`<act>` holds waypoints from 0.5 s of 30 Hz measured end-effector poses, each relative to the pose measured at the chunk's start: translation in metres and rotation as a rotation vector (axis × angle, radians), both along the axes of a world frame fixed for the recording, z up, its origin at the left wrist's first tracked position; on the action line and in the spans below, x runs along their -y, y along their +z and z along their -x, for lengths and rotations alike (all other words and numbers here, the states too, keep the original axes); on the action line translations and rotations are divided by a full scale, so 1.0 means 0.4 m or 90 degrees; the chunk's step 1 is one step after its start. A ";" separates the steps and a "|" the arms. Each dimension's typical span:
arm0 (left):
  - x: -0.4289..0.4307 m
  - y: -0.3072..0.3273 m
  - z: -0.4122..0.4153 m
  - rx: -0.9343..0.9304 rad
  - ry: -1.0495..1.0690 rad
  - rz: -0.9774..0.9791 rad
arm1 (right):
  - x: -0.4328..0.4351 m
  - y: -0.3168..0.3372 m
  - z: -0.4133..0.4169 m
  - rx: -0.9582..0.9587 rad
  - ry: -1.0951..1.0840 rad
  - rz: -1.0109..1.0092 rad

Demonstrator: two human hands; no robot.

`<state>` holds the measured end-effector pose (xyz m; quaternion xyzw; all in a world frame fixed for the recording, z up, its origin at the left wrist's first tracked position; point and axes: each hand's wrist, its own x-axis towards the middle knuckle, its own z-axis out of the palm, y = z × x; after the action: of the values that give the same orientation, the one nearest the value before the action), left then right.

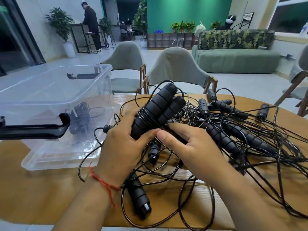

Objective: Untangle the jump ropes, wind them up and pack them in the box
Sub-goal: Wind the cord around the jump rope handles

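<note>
Left hand (pixel 123 147) grips two cord-wound handles (pixel 156 110); right hand (pixel 191 147) pinches the cord (pixel 147 116). Box (pixel 100 90) at 9 o'clock, tangle (pixel 250 130) at 3.

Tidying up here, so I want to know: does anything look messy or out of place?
Yes: the jump ropes lie in a tangled heap on the table, right of the box, with loops reaching the near edge.

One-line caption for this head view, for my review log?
Left hand grips two black ribbed foam handles wrapped in thin black cord; right hand pinches the cord, beside a clear plastic box.
</note>
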<state>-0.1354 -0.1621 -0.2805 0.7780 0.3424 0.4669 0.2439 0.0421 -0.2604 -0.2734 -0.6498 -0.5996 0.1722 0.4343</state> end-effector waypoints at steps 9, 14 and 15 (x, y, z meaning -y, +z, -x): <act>0.036 -0.024 -0.027 -0.137 0.129 -0.268 | -0.021 0.013 0.054 -0.245 -0.084 -0.002; 0.034 -0.019 -0.023 -0.168 0.057 -0.197 | -0.028 0.000 0.033 -0.383 -0.073 -0.014; 0.023 -0.015 -0.020 -0.140 0.012 -0.152 | -0.028 -0.004 0.025 -0.416 -0.052 -0.014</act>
<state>-0.1274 -0.1712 -0.2863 0.8448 0.3164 0.4181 0.1066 0.0322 -0.2490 -0.2751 -0.5789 -0.4037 0.3472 0.6175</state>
